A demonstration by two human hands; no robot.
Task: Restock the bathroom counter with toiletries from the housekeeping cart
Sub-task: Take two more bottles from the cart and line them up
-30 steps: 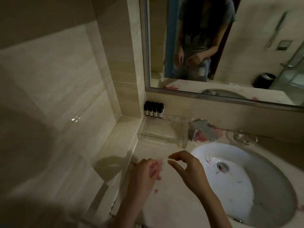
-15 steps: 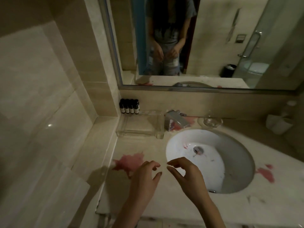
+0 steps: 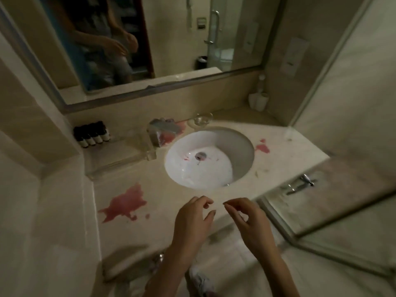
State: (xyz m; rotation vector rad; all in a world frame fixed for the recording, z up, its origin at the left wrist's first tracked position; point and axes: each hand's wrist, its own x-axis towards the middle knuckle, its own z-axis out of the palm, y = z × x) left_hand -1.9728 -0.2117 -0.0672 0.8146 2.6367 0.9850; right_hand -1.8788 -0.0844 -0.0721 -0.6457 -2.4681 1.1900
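Over the counter's [image 3: 289, 155] near edge, left hand [image 3: 190, 219] and right hand [image 3: 246, 219] stay close together as before, fingers loosely curled, holding nothing. Small dark bottles [image 3: 92, 135] remain far left by the clear tray [image 3: 128, 151]; the view has pulled back, taking in the counter's right end.

No writing can be read here. The row of small dark bottles [image 3: 92, 135] at the back left of the pale stone tabletop [image 3: 289, 151] carries pale labels, but their print is too blurred to make out.
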